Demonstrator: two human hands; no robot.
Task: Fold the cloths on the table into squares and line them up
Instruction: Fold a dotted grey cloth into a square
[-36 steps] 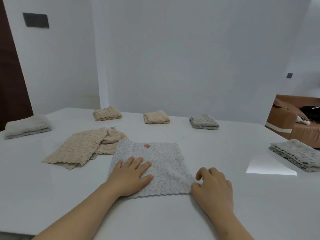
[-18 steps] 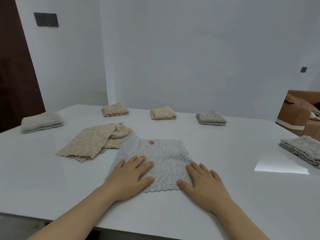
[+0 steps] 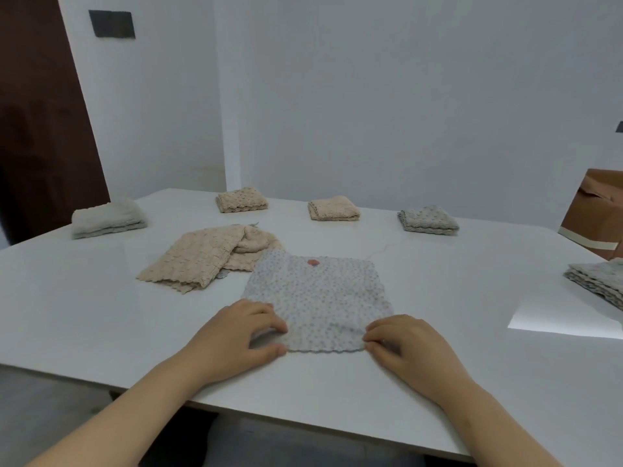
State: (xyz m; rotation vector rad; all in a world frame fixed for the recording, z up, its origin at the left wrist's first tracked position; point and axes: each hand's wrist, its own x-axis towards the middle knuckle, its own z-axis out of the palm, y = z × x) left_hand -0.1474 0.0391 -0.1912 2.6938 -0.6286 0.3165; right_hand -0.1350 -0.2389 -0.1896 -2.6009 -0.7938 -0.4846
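The speckled cloth (image 3: 320, 298) lies flat on the white tabletop (image 3: 101, 315), close to the near edge and about midway between the left and right edges. It is spread out as a rough square with scalloped edges. A small pink tag (image 3: 313, 262) sits at its far edge.

Hands:
- The left hand (image 3: 236, 335) is at the near-left corner of the speckled cloth. Its fingers are curled over the corner and its thumb lies along the near edge, pinching the fabric.
- The right hand (image 3: 408, 348) is at the near-right corner. Its fingers are curled and its fingertips pinch that corner.

Other cloths on the tabletop:
- A loose heap of beige cloths (image 3: 209, 261) lies just beyond the far-left corner of the speckled cloth, touching it.
- Along the far edge, three folded squares are spaced apart in a row: a beige square (image 3: 242, 199), a second beige square (image 3: 333, 207) and a grey square (image 3: 428, 220).
- A folded pale stack (image 3: 108, 219) sits at the left edge.
- A grey stack (image 3: 600, 284) sits at the right edge, partly cut off by the view.
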